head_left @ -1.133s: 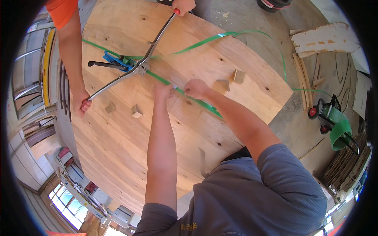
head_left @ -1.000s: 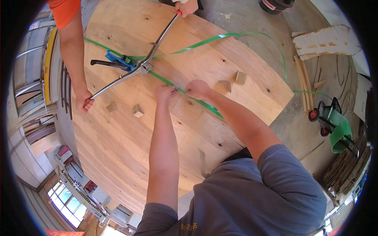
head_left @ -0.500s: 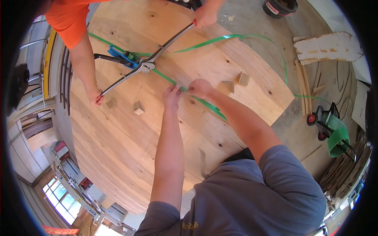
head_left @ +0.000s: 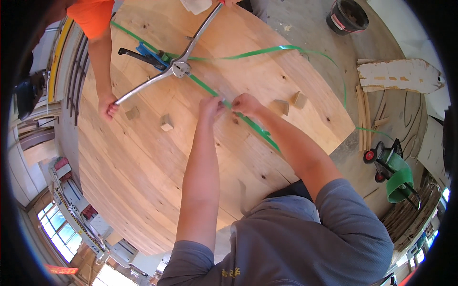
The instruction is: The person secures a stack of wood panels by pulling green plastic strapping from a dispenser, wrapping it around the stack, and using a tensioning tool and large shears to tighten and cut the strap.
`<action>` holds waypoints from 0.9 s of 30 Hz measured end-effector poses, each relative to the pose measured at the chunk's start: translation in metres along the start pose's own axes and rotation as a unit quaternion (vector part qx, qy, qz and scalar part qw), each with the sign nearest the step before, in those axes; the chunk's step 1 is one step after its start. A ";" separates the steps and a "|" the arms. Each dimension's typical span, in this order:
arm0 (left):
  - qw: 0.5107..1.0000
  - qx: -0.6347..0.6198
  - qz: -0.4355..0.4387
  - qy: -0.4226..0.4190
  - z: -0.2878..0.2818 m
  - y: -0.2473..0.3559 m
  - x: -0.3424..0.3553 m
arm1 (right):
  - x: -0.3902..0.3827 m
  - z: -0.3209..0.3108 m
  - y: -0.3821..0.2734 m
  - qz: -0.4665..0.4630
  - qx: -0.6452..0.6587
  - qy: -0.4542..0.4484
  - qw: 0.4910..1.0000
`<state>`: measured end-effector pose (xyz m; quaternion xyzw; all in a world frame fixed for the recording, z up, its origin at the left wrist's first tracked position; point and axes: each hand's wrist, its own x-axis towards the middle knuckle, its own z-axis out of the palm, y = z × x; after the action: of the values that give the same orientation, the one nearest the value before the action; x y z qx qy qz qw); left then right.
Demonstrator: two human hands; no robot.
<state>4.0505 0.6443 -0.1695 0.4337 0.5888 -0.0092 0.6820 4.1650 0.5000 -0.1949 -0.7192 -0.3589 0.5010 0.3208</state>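
Note:
A green plastic strap [head_left: 205, 85] runs slantwise over a large pale plywood panel [head_left: 157, 200]. Both my hands are on it near the middle. The fingers of my left hand [head_left: 211, 106] pinch the strap, while my right hand [head_left: 246, 104] grips it just to the right, fingers curled. Farther along, a co-worker's hand [head_left: 108, 106] holds one long handle of a metal strap crimping tool [head_left: 181, 69], whose jaws sit at the strap. Beside it a blue strap tensioner [head_left: 151, 56] with a black lever rests on the panel.
Small wooden blocks [head_left: 166, 122] lie on the panel at left, others [head_left: 299, 99] at right. A loose strap tail [head_left: 257, 51] loops off the far right edge. On the floor stand a black bucket [head_left: 347, 17], a green wheeled strap cart [head_left: 400, 181] and wood strips [head_left: 363, 117].
The crimping tool's handles have swung to a sharper angle, and the co-worker's arms have moved with them. My hands stay on the strap, fingers slightly shifted. The view has shifted a little.

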 end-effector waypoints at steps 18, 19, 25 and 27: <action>0.994 -0.066 0.060 -0.056 -0.017 -0.017 0.016 | -0.004 0.006 -0.021 0.073 0.063 0.005 0.995; 0.994 -0.067 0.059 -0.056 -0.020 -0.026 0.012 | -0.006 0.005 -0.026 0.082 0.063 -0.011 0.995; 0.985 -0.146 0.067 -0.065 -0.018 -0.032 0.008 | -0.004 0.003 -0.020 0.064 0.097 -0.029 0.993; 0.995 -0.038 0.039 -0.089 -0.019 -0.025 0.014 | -0.002 0.002 -0.015 0.072 0.120 -0.031 0.990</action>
<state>4.0266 0.6473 -0.1945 0.4275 0.5086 0.0011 0.7474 4.1601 0.5065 -0.1823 -0.6834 -0.2531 0.5844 0.3569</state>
